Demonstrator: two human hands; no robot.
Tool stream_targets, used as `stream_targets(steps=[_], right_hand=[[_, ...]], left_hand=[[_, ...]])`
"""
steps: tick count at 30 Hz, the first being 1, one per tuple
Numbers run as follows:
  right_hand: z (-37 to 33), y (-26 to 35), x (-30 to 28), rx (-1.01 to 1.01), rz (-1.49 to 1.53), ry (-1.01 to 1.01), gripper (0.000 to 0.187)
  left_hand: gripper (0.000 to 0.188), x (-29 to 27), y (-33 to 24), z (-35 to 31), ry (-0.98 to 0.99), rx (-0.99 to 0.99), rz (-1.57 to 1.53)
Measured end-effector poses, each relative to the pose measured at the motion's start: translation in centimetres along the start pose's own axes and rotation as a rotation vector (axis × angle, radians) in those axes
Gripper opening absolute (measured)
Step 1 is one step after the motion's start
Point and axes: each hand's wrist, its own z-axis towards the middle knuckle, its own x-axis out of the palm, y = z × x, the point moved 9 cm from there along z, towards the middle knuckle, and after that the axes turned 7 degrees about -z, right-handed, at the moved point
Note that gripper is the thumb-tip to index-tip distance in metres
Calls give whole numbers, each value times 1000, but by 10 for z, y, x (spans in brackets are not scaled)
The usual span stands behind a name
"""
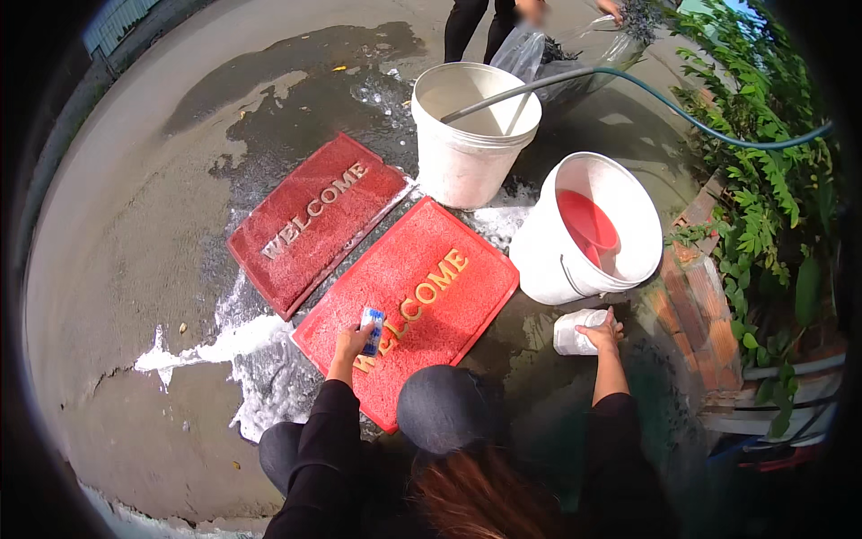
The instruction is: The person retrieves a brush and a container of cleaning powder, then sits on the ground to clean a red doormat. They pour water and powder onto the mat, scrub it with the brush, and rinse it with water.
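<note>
My left hand (352, 340) is closed around a small blue-and-white block (373, 331), which could be a brush or a sponge. It is over the near left part of a bright red doormat (422, 235) with yellow lettering. My right hand (604, 332) grips the near side of a white container (575, 331), low over the wet ground right of the mat. A darker red doormat (310, 256) with pale lettering lies just beyond to the left. White suds (238, 343) spread around both mats.
A white bucket (467, 171) with a hose (691, 119) in it stands behind the mats. Another white bucket (548, 256), tilted, holds a red basin or scoop (584, 225). A person (467, 27) handles clear plastic bags at the back. Bricks (691, 305) and plants (763, 180) line the right.
</note>
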Motion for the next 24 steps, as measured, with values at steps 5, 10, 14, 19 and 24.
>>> stream_targets(steps=[5, 10, 14, 19, 24], right_hand=[[7, 15, -3, -233, -96, -64, 109], [34, 8, -39, -180, -267, 226, 117], [21, 44, -206, -252, -245, -359, 47], [-37, 166, -342, -658, -124, -747, 40], [-96, 257, -390, -847, -162, -787, 45]], left_hand=[[65, 23, 43, -6, 114, 0, 320], [69, 45, 9, 1, 176, 48, 397], [68, 53, -18, 8, 190, 49, 359], [64, 56, -29, 7, 172, 114, 314], [61, 57, -46, 2, 137, 159, 323]])
